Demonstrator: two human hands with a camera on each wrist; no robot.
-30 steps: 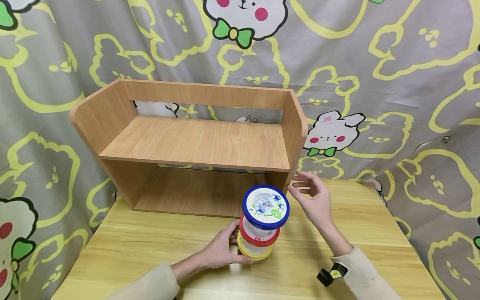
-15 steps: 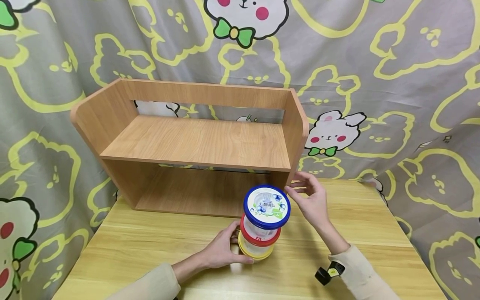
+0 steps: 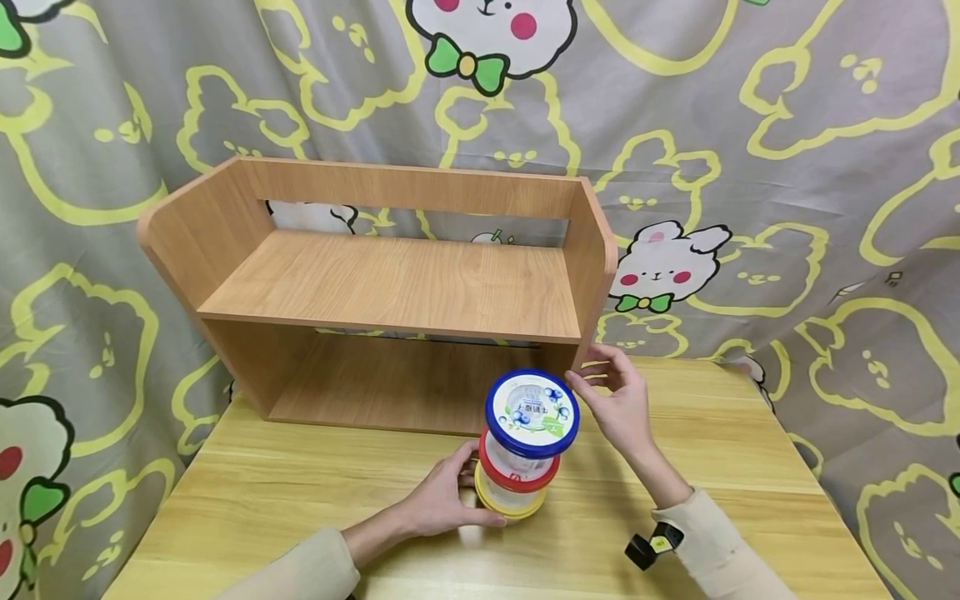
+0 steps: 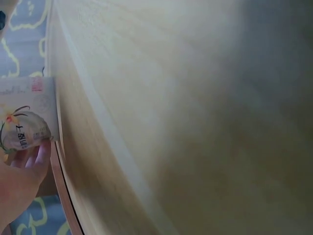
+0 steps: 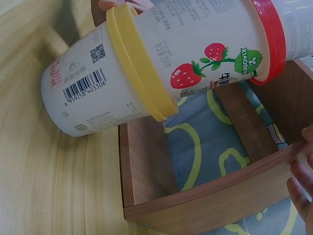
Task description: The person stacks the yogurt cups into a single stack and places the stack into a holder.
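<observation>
Three round tubs stand stacked on the table. The blue-lidded tub [image 3: 532, 414] is on top, the red-lidded tub [image 3: 517, 468] in the middle, the yellow-lidded tub [image 3: 510, 500] at the bottom. My left hand [image 3: 437, 498] holds the bottom tub from the left, thumb in front and fingers curled behind it. In the left wrist view its fingertips touch the tub's printed wall [image 4: 29, 112]. My right hand [image 3: 618, 402] is to the right of the top tub, fingers loosely bent and holding nothing. Its fingertips are by the shelf's right side panel [image 3: 594, 258]; contact is unclear.
Behind the stack stands a two-tier wooden shelf [image 3: 390, 279], its lower level open to the front. The pale wooden table [image 3: 315, 492] extends to both sides. A patterned curtain [image 3: 750, 192] hangs behind. A black device [image 3: 652, 546] is strapped to the right wrist.
My right hand has shifted slightly left, closer to the blue-lidded tub and the shelf's side panel. The left hand and the stack have hardly moved.
</observation>
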